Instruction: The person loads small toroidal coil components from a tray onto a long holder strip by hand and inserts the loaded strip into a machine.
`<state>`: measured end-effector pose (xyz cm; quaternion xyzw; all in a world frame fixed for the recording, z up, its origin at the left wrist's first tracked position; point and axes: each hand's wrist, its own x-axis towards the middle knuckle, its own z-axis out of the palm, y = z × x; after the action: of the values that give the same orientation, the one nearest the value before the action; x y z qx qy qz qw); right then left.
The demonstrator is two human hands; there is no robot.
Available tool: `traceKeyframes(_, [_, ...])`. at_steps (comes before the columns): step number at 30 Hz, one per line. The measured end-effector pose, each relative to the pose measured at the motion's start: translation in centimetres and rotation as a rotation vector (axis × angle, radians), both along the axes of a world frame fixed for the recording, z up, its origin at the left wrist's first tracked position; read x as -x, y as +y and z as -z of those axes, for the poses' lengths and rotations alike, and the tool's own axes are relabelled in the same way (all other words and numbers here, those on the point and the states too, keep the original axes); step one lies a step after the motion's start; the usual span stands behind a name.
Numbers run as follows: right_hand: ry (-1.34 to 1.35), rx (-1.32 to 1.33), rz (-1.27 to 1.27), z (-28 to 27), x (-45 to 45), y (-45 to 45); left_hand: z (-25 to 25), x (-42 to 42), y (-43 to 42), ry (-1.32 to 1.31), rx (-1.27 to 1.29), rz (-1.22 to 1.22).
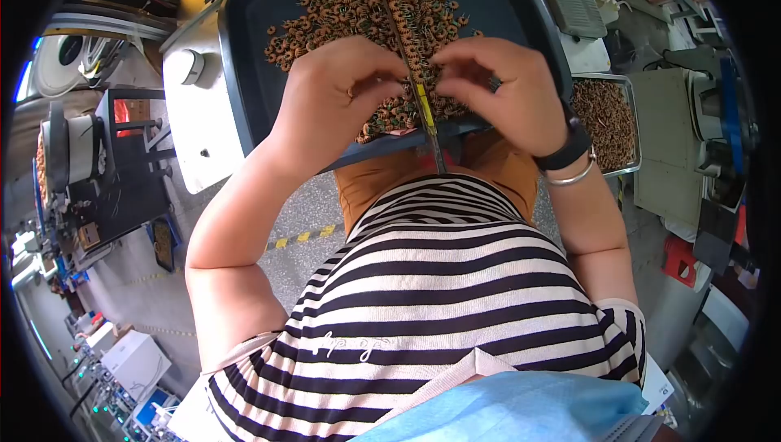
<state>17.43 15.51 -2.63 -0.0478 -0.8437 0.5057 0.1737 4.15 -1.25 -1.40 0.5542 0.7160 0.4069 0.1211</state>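
Note:
A long narrow bar (429,119) with a yellow section runs from my waist up over a dark tray (268,10). Small ring-shaped copper-coloured parts (346,6) are heaped in the tray, and more sit in rows along the bar. My left hand (346,88) is at the bar's left side, thumb and fingers curled towards each other at the row. On the right side, my right hand (496,88) is curled close to the bar, with a small dark piece near its palm. What either hand's fingertips hold is too small to make out.
A metal tray (633,116) of similar parts stands right of the dark tray. A grey box (576,12) lies on the white table behind it. At left are a round white object (186,67) and a black cart (134,165). A red stool (680,261) stands at far right.

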Motion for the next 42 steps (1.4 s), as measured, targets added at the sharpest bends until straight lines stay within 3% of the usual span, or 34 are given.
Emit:
traceKeyframes(1, [0.034,-0.009,-0.048,-0.2,0.0,-0.5,-0.3,-0.3,0.1,-0.365,0.07,-0.053])
traceKeyframes(2, [0.068,-0.019,-0.096,-0.4,0.0,-1.0,0.4,-0.3,0.2,-0.512,0.02,-0.026])
traceKeyframes(6, [0.176,-0.283,-0.107,0.2,-0.1,-0.5,0.9,-0.2,0.3,-0.75,0.069,0.054])
traceKeyframes(8, [0.13,-0.3,-0.129,0.7,-0.3,0.1,0.6,-0.3,0.5,0.037,-0.002,0.1])
traceKeyframes(9, [0.083,-0.322,-0.151,0.8,-0.3,0.3,0.6,-0.5,0.5,0.034,0.001,0.099])
traceKeyframes(11, [0.058,-0.351,-0.138,1.3,-0.5,0.1,0.5,-0.9,0.7,0.521,-0.046,0.072])
traceKeyframes(13, [0.035,-0.381,-0.122,1.3,-0.5,-0.3,1.3,-1.0,0.6,0.502,-0.025,0.083])
traceKeyframes(19, [-0.12,-0.062,-0.106,0.6,-0.6,-0.5,2.0,-1.0,0.5,0.481,-0.003,0.107])
traceKeyframes(21, [0.035,-0.234,-0.128,1.5,-0.3,-0.2,2.1,-1.0,0.6,0.483,-0.005,0.112])
traceKeyframes(26, [0.125,-0.298,-0.049,1.9,0.2,-0.5,2.2,-1.1,0.5,0.464,0.007,0.102])
traceKeyframes(29, [0.159,-0.294,-0.137,1.6,0.1,0.6,1.7,-0.7,0.3,0.39,0.079,0.125])
traceKeyframes(33, [0.052,-0.279,-0.034,0.9,0.8,4.0,-1.8,1.0,0.6,0.351,0.107,-0.193])
traceKeyframes(34, [0.042,-0.401,-0.009,1.6,1.5,5.2,-1.7,2.7,0.3,0.379,0.136,-0.211])
traceKeyframes(38, [-0.007,-0.697,0.026,3.0,3.5,7.0,2.7,9.4,-0.2,0.507,0.342,-0.274])
traceKeyframes(42, [-0.12,-0.718,0.044,4.5,4.2,6.9,3.9,9.7,0.6,0.4,0.246,-0.254])
